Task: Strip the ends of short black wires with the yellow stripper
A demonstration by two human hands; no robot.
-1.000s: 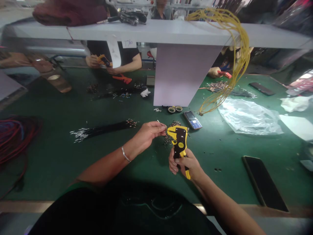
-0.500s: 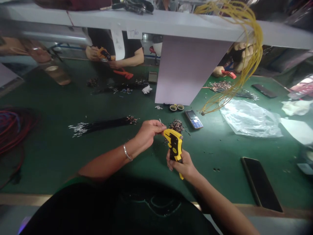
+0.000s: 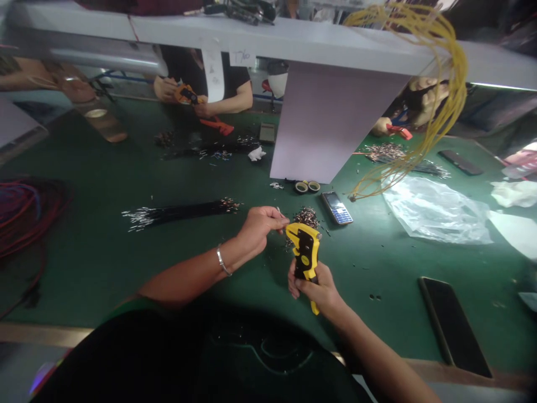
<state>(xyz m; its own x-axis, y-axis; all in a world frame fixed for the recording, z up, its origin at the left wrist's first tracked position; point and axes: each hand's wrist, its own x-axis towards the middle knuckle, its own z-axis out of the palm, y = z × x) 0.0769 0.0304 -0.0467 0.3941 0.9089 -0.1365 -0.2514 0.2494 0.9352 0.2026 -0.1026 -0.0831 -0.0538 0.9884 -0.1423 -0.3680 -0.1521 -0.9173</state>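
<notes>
The left hand (image 3: 260, 228) has its fingers pressed together, pinching a short wire (image 3: 277, 211) just beside the head of a yellow-and-black wire stripper (image 3: 305, 252), no brand readable. The right hand (image 3: 312, 288) wraps its handle. A heap of crimped wire ends (image 3: 306, 217) lies just beyond, near a keypad mobile phone (image 3: 337, 208) on the green mat (image 3: 84, 280); a white shelf (image 3: 268, 39) bears a small label (image 3: 242, 57), its writing unclear, and a white support board (image 3: 331, 123) blocks the view ahead
</notes>
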